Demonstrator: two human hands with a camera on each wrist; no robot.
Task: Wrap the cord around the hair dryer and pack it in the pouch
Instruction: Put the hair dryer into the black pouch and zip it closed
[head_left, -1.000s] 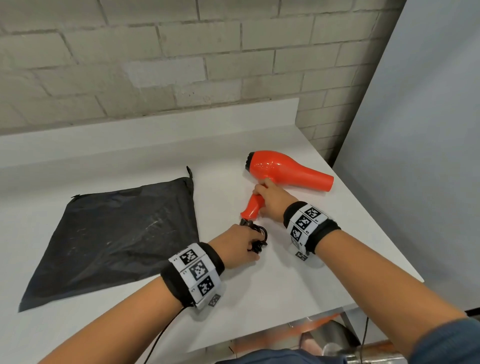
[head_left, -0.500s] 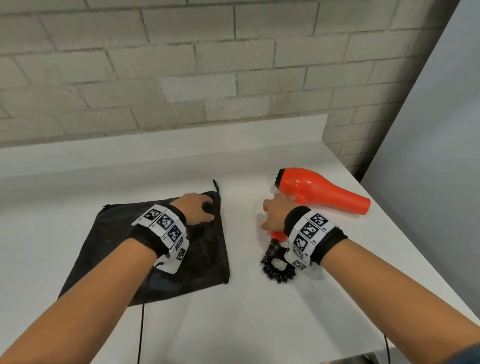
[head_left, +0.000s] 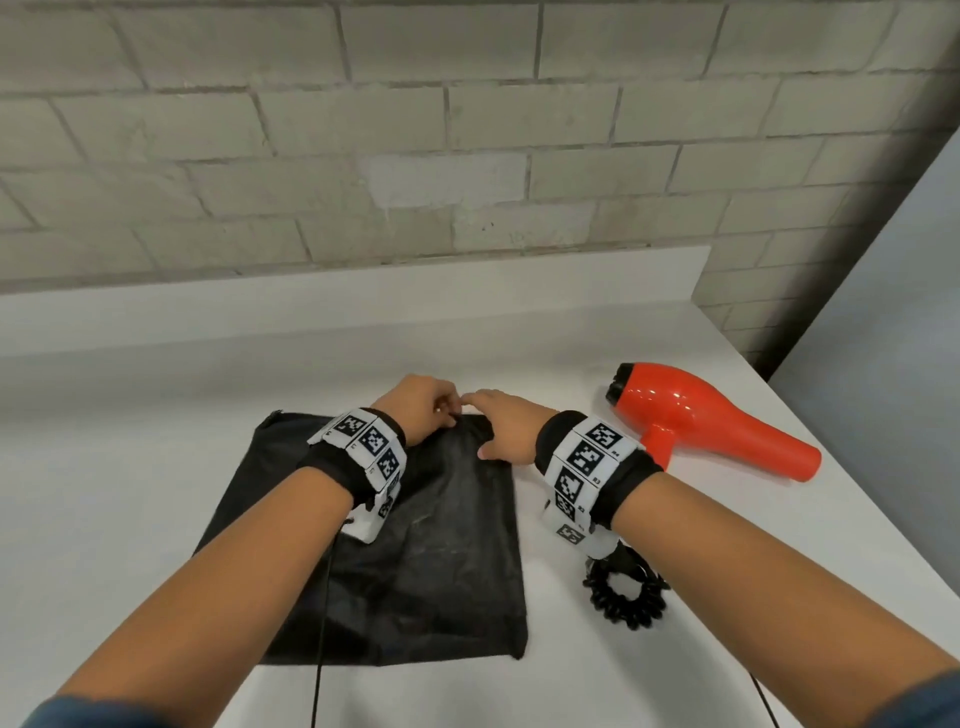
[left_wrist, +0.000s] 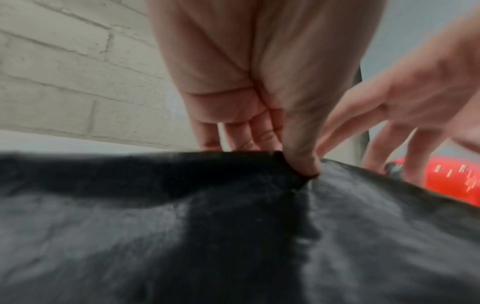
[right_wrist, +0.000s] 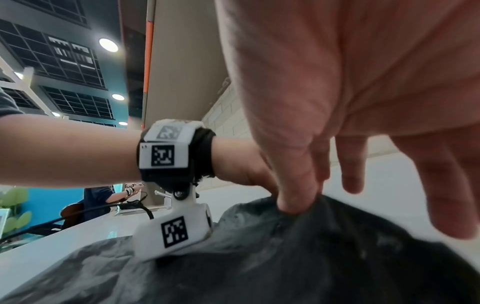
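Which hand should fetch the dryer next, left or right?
Right. The right hand is nearer the orange hair dryer; the left hand already pinches the black pouch at its edge and can hold it.

Both forearms extended forward, left hand (head_left: 420, 409) fingers pinched, right hand (head_left: 506, 427) beside it, fingertips down

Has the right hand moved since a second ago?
Yes. The right hand let go of the orange hair dryer, which lies on the table, and went left to the black pouch, pinching its top edge.
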